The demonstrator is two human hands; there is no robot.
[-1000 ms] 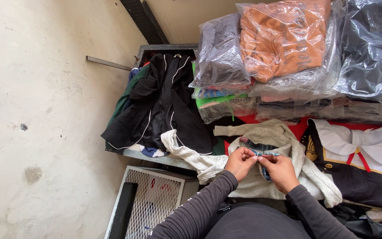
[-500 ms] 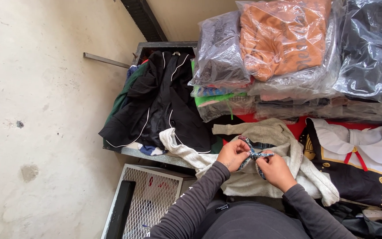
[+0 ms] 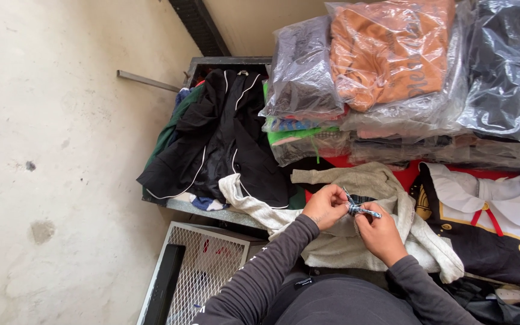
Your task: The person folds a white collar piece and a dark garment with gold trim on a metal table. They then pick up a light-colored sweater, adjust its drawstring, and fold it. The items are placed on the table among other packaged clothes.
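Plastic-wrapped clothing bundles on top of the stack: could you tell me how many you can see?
3: a grey bundle at the left, an orange bundle in the middle, a black bundle at the right. More bagged clothes lie underneath, partly hidden.

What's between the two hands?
Head view: a small blue-and-white patterned fabric strip, pinched by left hand and right hand, over a beige sweater.
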